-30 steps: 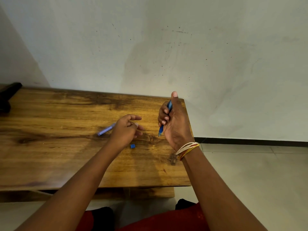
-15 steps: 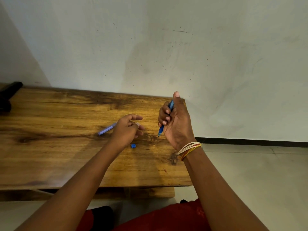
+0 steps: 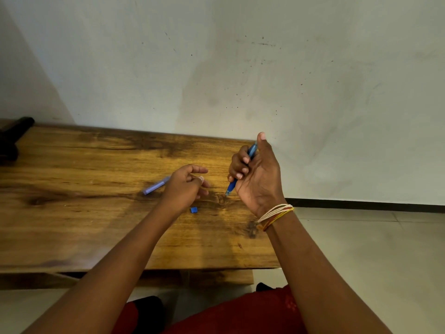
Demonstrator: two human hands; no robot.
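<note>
Blue pen (image 3: 232, 186) is standing nearly upright in your right hand (image 3: 258, 182): the fingers are curling round the barrel, the thumb is pointing up beside the top end, and the tip is hanging just above the desk (image 3: 72, 225), near its right edge. Your left hand (image 3: 184, 189) is hovering just to the left of the pen, fingers loosely curled and, as far as the view is showing, grasping nothing. A lavender cap (image 3: 155, 188) is lying on the desk, partly hidden behind that hand, and a small blue piece (image 3: 193, 209) is lying just beside your left wrist. You are probably fitting the pen's parts together, so you are going to want the barrel steady and the end you are working on turned towards your free hand. Pinch the small piece between thumb and forefinger and line it up along the pen's axis before pressing, since pushing at an angle is likely to make it slip. Work over the wood rather than past the edge, where a dropped part is going to roll onto the floor
</note>
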